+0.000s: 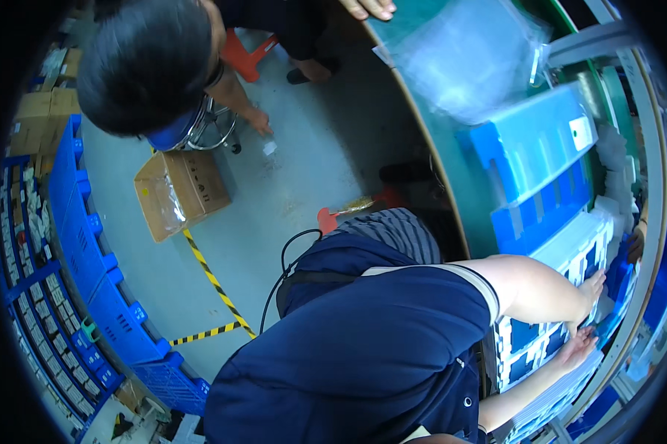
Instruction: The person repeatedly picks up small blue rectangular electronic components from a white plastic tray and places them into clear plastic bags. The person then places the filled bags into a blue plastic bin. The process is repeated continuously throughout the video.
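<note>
My left hand [587, 297] reaches over the right end of a white and blue slotted tray [532, 334], fingers stretched out and thumb apart. Just below it, my right hand [572, 354] has its fingers extended beside the same tray, close to my left thumb. A blue part [612, 320] lies just right of both fingertips; whether either hand touches it is too small to tell. Below my right forearm is a stack of thin pale sheets or trays [552, 403]. My navy sleeves and torso cover much of the lower middle.
Blue bins [537, 166] and clear plastic bags [467, 63] lie on the green bench [441, 111]. A metal frame [648, 111] borders it at right. Another person [152, 70] bends at upper left near an open cardboard box [189, 191]. Blue pallets [100, 251] stand at left.
</note>
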Demonstrator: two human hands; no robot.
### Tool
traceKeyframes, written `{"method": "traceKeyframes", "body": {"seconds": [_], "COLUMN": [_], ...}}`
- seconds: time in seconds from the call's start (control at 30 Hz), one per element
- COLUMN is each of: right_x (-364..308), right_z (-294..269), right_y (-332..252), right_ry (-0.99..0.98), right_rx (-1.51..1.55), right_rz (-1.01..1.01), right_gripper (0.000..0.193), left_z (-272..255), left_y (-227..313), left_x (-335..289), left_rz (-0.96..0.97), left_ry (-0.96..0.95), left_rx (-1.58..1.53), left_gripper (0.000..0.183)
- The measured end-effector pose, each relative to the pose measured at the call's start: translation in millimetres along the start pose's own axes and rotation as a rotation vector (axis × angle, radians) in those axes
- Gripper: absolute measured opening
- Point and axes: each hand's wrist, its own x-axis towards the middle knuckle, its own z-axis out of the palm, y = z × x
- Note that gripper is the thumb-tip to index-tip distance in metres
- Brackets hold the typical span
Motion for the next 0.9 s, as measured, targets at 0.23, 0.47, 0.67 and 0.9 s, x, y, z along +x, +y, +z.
{"method": "traceKeyframes", "body": {"seconds": [0.23,0.47,0.67,0.9], "right_x": [-1.4,-18.3,-34.9,-40.2], "right_z": [17.4,45.7,50.3,65.6], "right_y": [20.1,20.5,11.5,16.0], "right_ry": [0.216,0.251,0.338,0.357], "right_rx": [-0.458,-0.388,-0.565,-0.701], "right_rz": [-0.369,-0.281,-0.238,-0.207], "right_gripper": [0.013,0.021,0.024,0.017], "left_z": [-4.5,-17.1,-26.0,-32.1], "left_y": [-14.4,-16.9,-18.8,-12.6], "left_x": [-10.3,-12.7,-27.0,-43.2], "left_rz": [0.05,0.104,0.17,0.066], "left_ry": [0.142,0.123,0.032,-0.028], "left_rx": [-0.344,0.037,0.065,0.153], "left_gripper": [0.092,0.103,0.107,0.108]}}
